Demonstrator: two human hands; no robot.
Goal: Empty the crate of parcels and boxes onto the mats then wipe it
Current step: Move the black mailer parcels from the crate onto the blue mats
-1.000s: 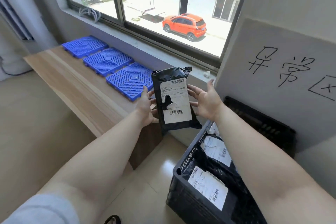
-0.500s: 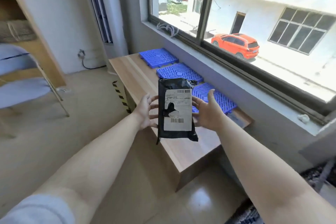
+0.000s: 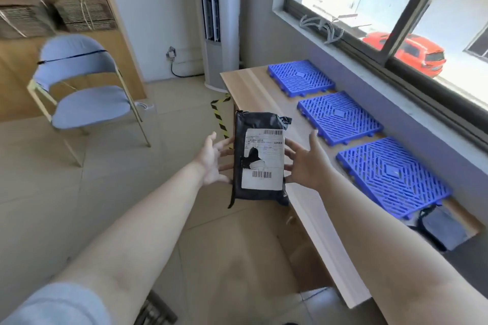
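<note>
A black plastic parcel (image 3: pixel 260 158) with a torn white shipping label is held upright between both my hands, just off the near edge of the wooden bench (image 3: pixel 266 97). My left hand (image 3: pixel 214 161) presses its left side and my right hand (image 3: pixel 303 163) its right side, fingers spread. Three blue grid mats lie in a row on the bench under the window: the far mat (image 3: pixel 301 78), the middle mat (image 3: pixel 339 117) and the near mat (image 3: pixel 390 175). All three mats are bare. The crate is out of view.
A dark cloth (image 3: pixel 441 227) lies on the bench just past the near mat. A blue chair (image 3: pixel 84 87) stands on the tiled floor to the left. A tall white air conditioner (image 3: pixel 219 21) stands at the bench's far end. Yellow-black tape (image 3: pixel 220 113) marks the floor.
The view has swung left, away from the crate, which has left the frame. Both hands carried the parcel along with it to the bench's edge beside the mats.
</note>
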